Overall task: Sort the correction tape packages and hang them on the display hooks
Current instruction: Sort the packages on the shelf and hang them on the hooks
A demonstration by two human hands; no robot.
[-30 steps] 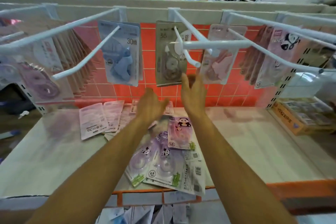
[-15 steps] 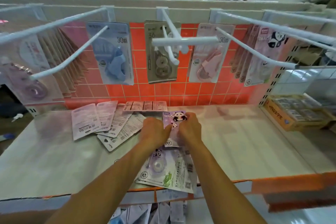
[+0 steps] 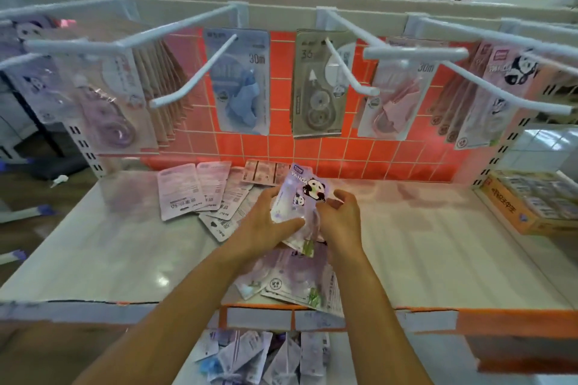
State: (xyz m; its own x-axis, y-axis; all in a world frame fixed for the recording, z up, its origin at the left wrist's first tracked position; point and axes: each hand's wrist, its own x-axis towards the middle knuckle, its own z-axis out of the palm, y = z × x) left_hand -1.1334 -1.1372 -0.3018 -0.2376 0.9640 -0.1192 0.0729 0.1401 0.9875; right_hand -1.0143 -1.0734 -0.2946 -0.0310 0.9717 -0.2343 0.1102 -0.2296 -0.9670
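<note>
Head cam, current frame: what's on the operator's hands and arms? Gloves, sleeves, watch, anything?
Nothing worn that shows. The left hand and right hand are bare: no gloves or rings visible. The left forearm and right forearm are bare down to the bottom edge of the picture, with no sleeve, watch or band in view.

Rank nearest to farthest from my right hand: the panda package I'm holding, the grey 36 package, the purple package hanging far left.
1. Panda package, held in the right hand.
2. Grey 36 package, hanging centre.
3. Purple package, far left.
</note>
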